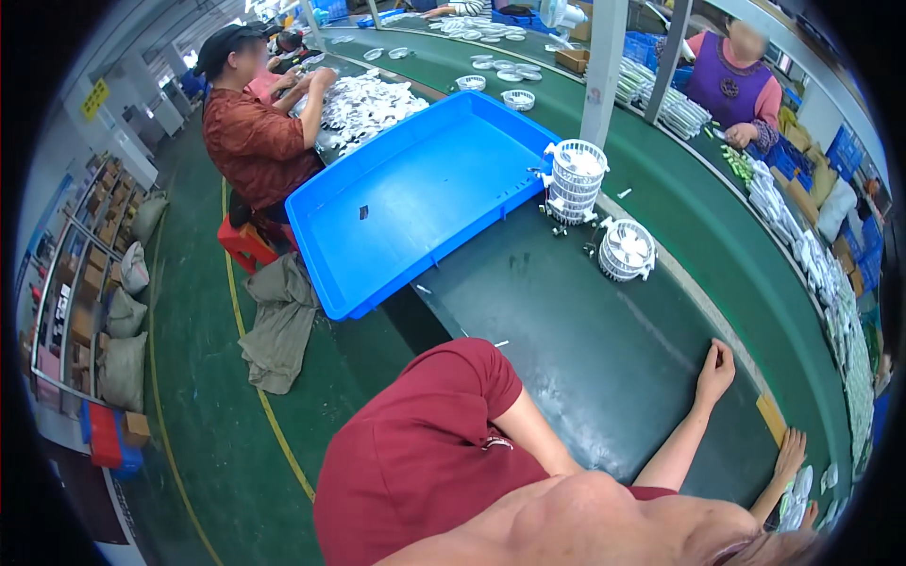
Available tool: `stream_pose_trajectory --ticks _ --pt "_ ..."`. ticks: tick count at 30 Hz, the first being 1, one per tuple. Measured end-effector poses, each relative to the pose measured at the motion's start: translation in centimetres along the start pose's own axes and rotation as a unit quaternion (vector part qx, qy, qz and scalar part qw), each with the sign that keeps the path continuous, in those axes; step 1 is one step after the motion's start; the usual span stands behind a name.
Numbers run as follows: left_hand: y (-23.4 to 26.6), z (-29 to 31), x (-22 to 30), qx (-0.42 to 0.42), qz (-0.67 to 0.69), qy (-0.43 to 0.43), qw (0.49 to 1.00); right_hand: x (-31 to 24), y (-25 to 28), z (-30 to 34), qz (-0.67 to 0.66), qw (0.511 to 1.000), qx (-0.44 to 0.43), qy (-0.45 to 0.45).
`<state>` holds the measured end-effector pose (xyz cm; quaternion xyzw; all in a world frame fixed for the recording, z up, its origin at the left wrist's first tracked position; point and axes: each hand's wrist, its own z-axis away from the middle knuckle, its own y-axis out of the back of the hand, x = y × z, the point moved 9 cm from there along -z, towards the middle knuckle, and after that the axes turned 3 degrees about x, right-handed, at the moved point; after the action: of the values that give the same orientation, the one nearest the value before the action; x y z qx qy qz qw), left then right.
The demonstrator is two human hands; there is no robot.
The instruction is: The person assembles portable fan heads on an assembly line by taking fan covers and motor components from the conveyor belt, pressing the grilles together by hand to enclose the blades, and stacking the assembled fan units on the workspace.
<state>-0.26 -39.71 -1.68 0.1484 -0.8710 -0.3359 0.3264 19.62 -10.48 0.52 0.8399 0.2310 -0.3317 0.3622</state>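
Note:
My left hand (715, 371) rests near the far edge of the dark green tabletop (585, 349). Its fingers are loosely curled, with a gap between them and nothing visible inside. Farther right, my right hand (791, 455) lies with its fingers stretched out, beside a yellow strip (771, 419) on the edge. Clear plastic pieces (800, 486) lie close to that hand. On the tabletop, beyond my left hand, stand a short white fan cage (627, 250) with blades inside and a taller stack of white fan cages (574, 179). Neither hand touches them.
A large blue tray (415, 189) lies across the table's far left. A green conveyor belt (679, 208) runs along the right, carrying white rings (518, 99). One person (260, 141) works beside a heap of white parts (368, 108); another (731, 85) sits across the belt. Grey cloth (281, 325) lies below.

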Motion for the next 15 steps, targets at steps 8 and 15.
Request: stream_pose_trajectory --ticks 8,15 --pt "-3.1 1.3 -3.6 0.091 0.028 -0.02 0.995 0.3 -0.1 0.0 0.011 1.0 0.002 -0.009" --pt "-4.6 1.3 -4.3 0.096 0.029 -0.026 0.995 -0.8 -0.2 0.0 0.023 0.999 0.023 -0.009"
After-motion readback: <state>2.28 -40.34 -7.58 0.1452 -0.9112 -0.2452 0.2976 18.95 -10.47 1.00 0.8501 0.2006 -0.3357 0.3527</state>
